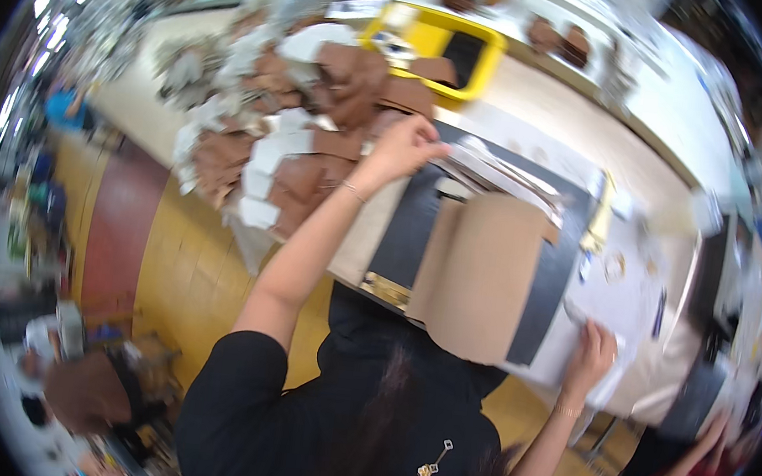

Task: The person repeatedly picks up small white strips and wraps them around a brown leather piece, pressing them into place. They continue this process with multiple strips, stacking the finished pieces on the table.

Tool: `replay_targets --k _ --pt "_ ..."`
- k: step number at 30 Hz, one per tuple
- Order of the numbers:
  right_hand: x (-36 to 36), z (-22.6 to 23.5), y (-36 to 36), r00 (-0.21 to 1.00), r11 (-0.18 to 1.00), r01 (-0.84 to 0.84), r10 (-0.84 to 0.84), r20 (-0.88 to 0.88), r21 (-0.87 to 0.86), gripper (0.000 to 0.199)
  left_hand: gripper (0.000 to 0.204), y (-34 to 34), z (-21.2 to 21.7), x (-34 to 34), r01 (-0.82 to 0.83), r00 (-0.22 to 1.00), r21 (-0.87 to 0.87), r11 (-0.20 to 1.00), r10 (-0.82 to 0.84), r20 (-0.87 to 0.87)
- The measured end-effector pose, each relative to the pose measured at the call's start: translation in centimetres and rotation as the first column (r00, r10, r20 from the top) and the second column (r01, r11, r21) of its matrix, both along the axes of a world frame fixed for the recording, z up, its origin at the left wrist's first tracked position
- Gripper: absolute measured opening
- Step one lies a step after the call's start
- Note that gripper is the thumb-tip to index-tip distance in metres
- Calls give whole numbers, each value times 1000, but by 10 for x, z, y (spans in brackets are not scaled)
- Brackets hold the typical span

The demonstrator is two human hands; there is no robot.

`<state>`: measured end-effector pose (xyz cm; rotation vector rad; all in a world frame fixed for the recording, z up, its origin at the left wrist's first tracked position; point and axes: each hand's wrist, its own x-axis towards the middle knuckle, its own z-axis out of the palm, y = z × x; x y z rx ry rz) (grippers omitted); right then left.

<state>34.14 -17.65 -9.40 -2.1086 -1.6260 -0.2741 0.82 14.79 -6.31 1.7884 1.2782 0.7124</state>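
Yellow floor [191,261], cluttered worktable [355,240], brown sheet [487,276] on black mat [398,240]

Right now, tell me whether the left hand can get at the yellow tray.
Probably yes: the left hand is near the yellow tray; brown pieces lie between, but the way over them looks free.

The head-worn fisheye looks down (fairly close, edges bending) at the worktable [360,234].

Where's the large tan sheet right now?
In the head view, just right of centre, the large tan sheet lies over the dark mat, between the left hand and the right hand.
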Motion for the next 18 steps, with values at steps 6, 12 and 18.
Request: replay_targets --k 6,12,18 --pt "7 -8 -2 995 999 -34 36 95 -17 10 20 7 30 -120 -280 955 180 943 293 -47" --pt "6 -7 -2 999 999 -23 24 30 -36 9 22 65 26 -276 -685 712 104 721 693 -108" --pt "1 2 1 999 996 -29 31 12 -84 9 43 111 -26 -284 -450 520 310 837 528 -671"
